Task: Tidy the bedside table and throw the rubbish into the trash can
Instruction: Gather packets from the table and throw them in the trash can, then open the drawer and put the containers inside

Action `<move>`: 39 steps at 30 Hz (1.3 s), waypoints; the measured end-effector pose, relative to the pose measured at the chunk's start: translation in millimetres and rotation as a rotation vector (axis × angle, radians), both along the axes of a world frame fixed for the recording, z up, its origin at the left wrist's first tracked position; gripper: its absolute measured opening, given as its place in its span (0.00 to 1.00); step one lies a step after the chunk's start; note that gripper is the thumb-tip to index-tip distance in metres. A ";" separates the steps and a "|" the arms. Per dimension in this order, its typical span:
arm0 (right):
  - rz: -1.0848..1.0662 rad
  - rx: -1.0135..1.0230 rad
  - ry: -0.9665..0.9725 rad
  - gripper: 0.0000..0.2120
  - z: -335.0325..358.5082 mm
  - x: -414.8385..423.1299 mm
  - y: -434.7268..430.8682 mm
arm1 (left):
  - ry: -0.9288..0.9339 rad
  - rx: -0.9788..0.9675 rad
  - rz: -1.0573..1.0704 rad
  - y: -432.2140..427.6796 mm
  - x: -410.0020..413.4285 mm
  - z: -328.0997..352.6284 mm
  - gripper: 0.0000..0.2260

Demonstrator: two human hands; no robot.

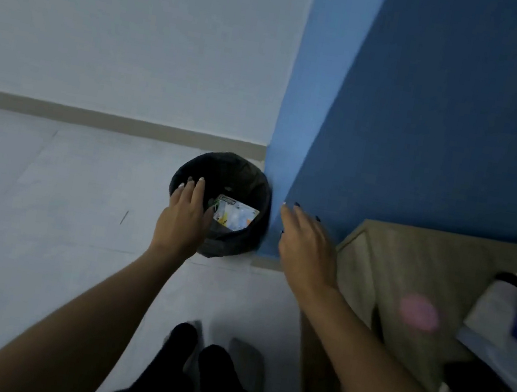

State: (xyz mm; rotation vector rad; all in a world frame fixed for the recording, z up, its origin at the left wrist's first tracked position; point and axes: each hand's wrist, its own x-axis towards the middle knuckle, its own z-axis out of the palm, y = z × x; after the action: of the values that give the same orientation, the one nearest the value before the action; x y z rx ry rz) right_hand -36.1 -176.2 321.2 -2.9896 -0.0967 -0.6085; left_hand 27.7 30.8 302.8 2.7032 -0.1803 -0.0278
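A round black trash can [253,178] lined with a dark bag stands on the floor against the blue wall corner. A colourful printed wrapper [236,213] lies inside it. My left hand [184,218] hovers over the can's left rim, fingers spread, holding nothing. My right hand [305,242] is to the right of the can, in front of the blue wall, fingers apart and empty. The wooden bedside table [408,270] is at the right.
On the bedside table lie a blurred pink round thing [418,311], a white bottle with a dark cap [502,295] and other blurred items at the right edge. A pale tiled floor [47,196] spreads left; my dark-trousered legs [208,374] are below.
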 end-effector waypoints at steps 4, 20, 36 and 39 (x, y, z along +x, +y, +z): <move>-0.197 0.021 -0.036 0.23 34.5 -74.0 -54.0 | -0.088 -0.077 -0.048 -23.2 -45.4 36.9 0.27; -0.761 0.250 -0.031 0.16 36.4 -330.5 -189.8 | 0.198 -0.081 -0.440 -201.5 -180.6 40.8 0.30; -0.864 0.224 -0.009 0.25 -33.5 -362.8 -216.6 | 0.341 -0.115 -0.357 -270.2 -178.4 3.9 0.33; -0.878 0.170 0.005 0.23 -33.1 -361.5 -213.9 | 0.356 -0.102 -0.369 -267.3 -171.9 -2.8 0.33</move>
State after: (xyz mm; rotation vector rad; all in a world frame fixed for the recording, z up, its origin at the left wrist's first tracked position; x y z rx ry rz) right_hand -397.6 -390.2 288.2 -2.7413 1.2385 -0.6101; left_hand -144.2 -236.5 300.0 2.4760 -0.5488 -0.5861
